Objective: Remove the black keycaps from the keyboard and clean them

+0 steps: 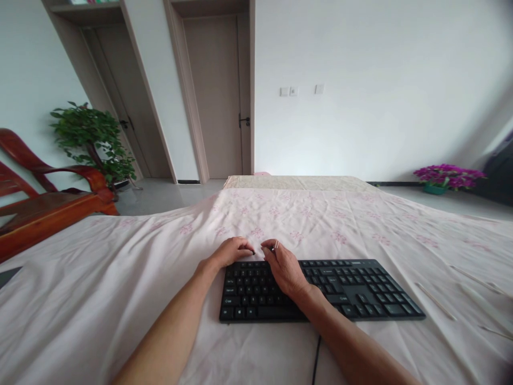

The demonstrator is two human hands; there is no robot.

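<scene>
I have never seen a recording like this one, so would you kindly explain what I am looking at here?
There is no machine here. The one picture comes from a camera worn on a person's head, looking forward and down at their own two bare hands. The left hand and the right hand rest at the top edge of a black keyboard, which lies on a pale pink cloth with a flower print. The right hand pinches something small and thin; it is too small to name. A few thin sticks lie on the cloth to the right. Behind are a wooden chair, a green plant, two doors and purple flowers.
</scene>
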